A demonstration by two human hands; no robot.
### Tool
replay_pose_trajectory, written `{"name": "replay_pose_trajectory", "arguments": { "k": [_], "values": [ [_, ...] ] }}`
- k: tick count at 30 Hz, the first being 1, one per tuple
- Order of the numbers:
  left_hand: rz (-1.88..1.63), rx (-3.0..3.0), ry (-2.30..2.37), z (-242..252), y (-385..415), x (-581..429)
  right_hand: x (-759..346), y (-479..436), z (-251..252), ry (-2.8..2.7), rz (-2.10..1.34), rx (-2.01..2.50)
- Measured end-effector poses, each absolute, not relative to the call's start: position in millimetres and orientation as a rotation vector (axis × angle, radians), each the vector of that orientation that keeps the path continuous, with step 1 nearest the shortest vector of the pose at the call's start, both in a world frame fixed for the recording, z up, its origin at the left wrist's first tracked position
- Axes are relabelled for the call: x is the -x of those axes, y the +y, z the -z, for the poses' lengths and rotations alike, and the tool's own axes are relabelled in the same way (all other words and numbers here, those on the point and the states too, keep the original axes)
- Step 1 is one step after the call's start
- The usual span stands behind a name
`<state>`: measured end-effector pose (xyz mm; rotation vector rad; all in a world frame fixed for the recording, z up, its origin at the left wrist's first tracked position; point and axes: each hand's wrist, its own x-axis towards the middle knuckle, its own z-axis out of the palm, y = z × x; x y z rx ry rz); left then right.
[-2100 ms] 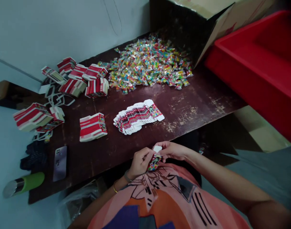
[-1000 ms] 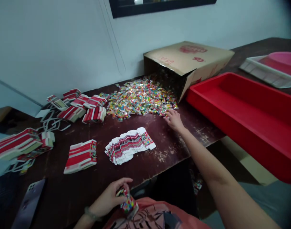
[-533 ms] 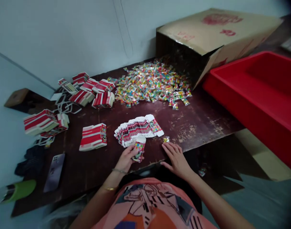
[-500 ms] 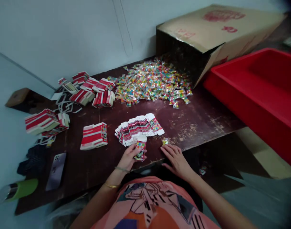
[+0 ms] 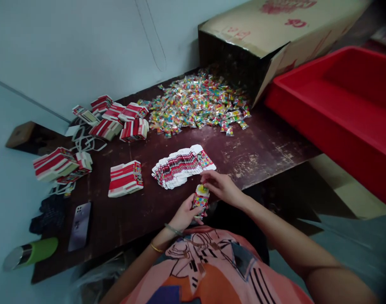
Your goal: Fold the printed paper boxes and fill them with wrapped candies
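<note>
My left hand [image 5: 186, 215] is closed around a small colourful carton [image 5: 201, 201], held upright just above the near edge of the dark wooden table [image 5: 262, 147]. My right hand [image 5: 223, 186] pinches at the carton's open top, where something yellow shows; I cannot make out what its fingers hold. Just beyond my hands lies a fanned row of flat, unfolded cartons [image 5: 182, 164]. A wide heap of small wrapped candies [image 5: 197, 101] spills from a tipped cardboard box [image 5: 269, 38] at the back of the table.
Several bundles of red-and-white flat cartons [image 5: 126, 179] lie across the table's left half. A phone [image 5: 80, 226], a green bottle [image 5: 31, 252] and dark gloves [image 5: 44, 213] sit at the near left. A large red tray [image 5: 338, 101] stands to the right.
My right hand reached to the candy heap, came back to the table edge, and is now at the carton's top. My left hand lifted the carton slightly toward me.
</note>
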<state>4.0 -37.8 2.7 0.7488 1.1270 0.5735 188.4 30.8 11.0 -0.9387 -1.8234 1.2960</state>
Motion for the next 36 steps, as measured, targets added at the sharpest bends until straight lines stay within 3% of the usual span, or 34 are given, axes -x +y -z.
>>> {"name": "replay_pose_trajectory", "arguments": {
  "k": [8,15,17,20,22,25,36],
  "values": [
    [-0.583,-0.783,1.193,-7,-32,6,-182,34,-13,-2.255,-0.964,0.917],
    [-0.678,-0.669,1.231,-9,-28,0,-160,11,8,-1.779,-1.008,0.964],
    [-0.715,-0.585,1.226,-5,-27,2,-156,4,13,-1.422,-1.151,1.104],
    [-0.699,-0.552,1.171,2,-26,7,-155,1,15,-1.052,-1.678,1.139],
    [-0.673,-0.572,1.128,4,-26,11,-157,5,15,-0.941,-2.031,1.044],
    [-0.634,-0.682,1.093,4,-25,13,-162,14,11,-1.015,-2.196,0.94],
    [-0.756,-0.616,1.048,-3,-20,10,-163,27,-20,-1.783,-1.491,0.94]
  ]
}}
